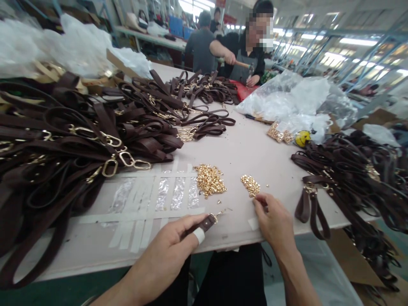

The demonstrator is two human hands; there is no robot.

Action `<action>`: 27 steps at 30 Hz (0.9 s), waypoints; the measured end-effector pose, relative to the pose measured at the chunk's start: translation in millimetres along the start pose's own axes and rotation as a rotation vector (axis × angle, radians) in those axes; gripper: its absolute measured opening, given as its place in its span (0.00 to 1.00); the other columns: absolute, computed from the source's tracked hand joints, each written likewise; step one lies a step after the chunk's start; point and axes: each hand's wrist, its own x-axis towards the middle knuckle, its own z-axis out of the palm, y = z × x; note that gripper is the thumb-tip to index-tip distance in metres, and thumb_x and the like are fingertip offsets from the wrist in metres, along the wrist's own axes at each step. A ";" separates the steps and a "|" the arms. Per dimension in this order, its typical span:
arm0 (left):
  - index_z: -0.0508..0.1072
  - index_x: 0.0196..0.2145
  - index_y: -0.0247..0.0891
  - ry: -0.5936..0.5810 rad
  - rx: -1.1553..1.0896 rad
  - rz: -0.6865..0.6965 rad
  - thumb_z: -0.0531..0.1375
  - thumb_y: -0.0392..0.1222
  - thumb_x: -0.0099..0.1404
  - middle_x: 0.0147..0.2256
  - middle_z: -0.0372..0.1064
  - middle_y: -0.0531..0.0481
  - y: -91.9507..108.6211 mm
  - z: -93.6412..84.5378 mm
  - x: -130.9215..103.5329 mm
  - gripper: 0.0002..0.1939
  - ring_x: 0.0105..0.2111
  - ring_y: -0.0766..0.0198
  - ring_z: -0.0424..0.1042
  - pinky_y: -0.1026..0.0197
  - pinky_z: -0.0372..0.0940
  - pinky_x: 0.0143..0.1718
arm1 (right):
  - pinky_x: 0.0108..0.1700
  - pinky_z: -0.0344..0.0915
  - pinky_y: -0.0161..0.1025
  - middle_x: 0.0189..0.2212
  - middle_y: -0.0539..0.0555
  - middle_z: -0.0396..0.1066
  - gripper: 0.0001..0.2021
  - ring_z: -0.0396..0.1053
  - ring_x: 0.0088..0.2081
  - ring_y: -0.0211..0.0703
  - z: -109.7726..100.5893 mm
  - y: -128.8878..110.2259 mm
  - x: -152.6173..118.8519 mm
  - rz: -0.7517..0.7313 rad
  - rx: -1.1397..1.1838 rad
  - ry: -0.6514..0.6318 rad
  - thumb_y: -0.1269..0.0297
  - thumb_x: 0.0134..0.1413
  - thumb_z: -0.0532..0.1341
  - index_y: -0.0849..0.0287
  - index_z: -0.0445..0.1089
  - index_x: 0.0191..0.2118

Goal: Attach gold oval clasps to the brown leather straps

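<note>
My left hand [175,246], with white tape round its thumb, grips the end of a dark brown leather strap [207,222]. A gold rivet shows on the strap, and a gold metal clasp [219,215] sticks out from its tip. My right hand [274,219] has thumb and forefinger pinched together at the near edge of a small pile of gold rivet pieces [250,185]; whatever lies between the fingertips is too small to make out. A larger heap of gold rivets [210,180] lies between the hands, farther back.
Brown leather straps [134,127] with gold rings pile up at left; more straps [338,174] hang over the right edge. Clear plastic bags [299,100] lie behind a yellow object [302,138]. Across the table, a co-worker [240,55] holds a hammer [242,64].
</note>
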 end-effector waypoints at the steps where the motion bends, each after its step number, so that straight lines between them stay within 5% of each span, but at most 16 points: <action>1: 0.75 0.53 0.49 -0.029 -0.060 0.020 0.58 0.41 0.66 0.49 0.75 0.54 -0.3 2.0 1.5 0.18 0.55 0.58 0.68 0.54 0.57 0.61 | 0.41 0.63 0.41 0.35 0.54 0.76 0.09 0.71 0.37 0.46 0.2 0.5 1.7 -0.012 -0.009 -0.009 0.60 0.62 0.56 0.56 0.71 0.42; 5: 0.76 0.50 0.43 -0.063 -0.172 -0.045 0.60 0.39 0.64 0.43 0.76 0.51 -4.3 6.6 5.6 0.17 0.39 0.63 0.72 0.60 0.66 0.43 | 0.38 0.63 0.40 0.34 0.53 0.77 0.09 0.73 0.35 0.45 -2.6 2.7 10.3 0.001 0.021 -0.060 0.58 0.61 0.58 0.55 0.71 0.40; 8: 0.77 0.44 0.38 -0.025 -0.171 -0.078 0.61 0.39 0.62 0.36 0.74 0.52 -6.0 7.3 7.2 0.13 0.30 0.67 0.66 0.64 0.62 0.31 | 0.35 0.62 0.40 0.32 0.52 0.77 0.09 0.73 0.32 0.45 -5.9 6.3 17.3 0.009 0.022 -0.078 0.58 0.60 0.58 0.54 0.72 0.40; 12: 0.77 0.40 0.37 0.036 -0.199 -0.046 0.62 0.37 0.60 0.33 0.72 0.54 -4.7 9.0 9.2 0.09 0.29 0.70 0.64 0.65 0.57 0.31 | 0.35 0.64 0.40 0.29 0.52 0.76 0.07 0.73 0.32 0.46 -6.6 -0.9 13.2 0.029 0.056 -0.030 0.60 0.57 0.59 0.55 0.72 0.38; 16: 0.77 0.41 0.38 0.063 -0.209 0.014 0.60 0.34 0.60 0.34 0.73 0.55 -4.3 13.2 10.1 0.11 0.30 0.69 0.64 0.65 0.58 0.33 | 0.37 0.70 0.38 0.32 0.50 0.76 0.08 0.75 0.33 0.42 2.8 -35.6 -17.8 0.072 0.502 -0.002 0.57 0.57 0.64 0.54 0.70 0.39; 19: 0.78 0.40 0.38 0.071 -0.208 0.070 0.60 0.33 0.61 0.34 0.74 0.54 -5.7 16.4 9.7 0.11 0.33 0.68 0.67 0.64 0.61 0.36 | 0.39 0.72 0.35 0.34 0.49 0.76 0.05 0.75 0.36 0.39 13.6 -68.8 -42.3 -0.034 0.705 0.001 0.63 0.58 0.64 0.53 0.69 0.40; 27: 0.78 0.40 0.40 0.142 -0.012 0.192 0.57 0.32 0.63 0.37 0.76 0.52 -13.3 15.4 6.7 0.11 0.39 0.62 0.72 0.58 0.64 0.44 | 0.42 0.72 0.31 0.36 0.50 0.76 0.08 0.76 0.39 0.36 14.6 -105.5 -47.6 -0.367 0.485 0.168 0.74 0.59 0.62 0.54 0.68 0.41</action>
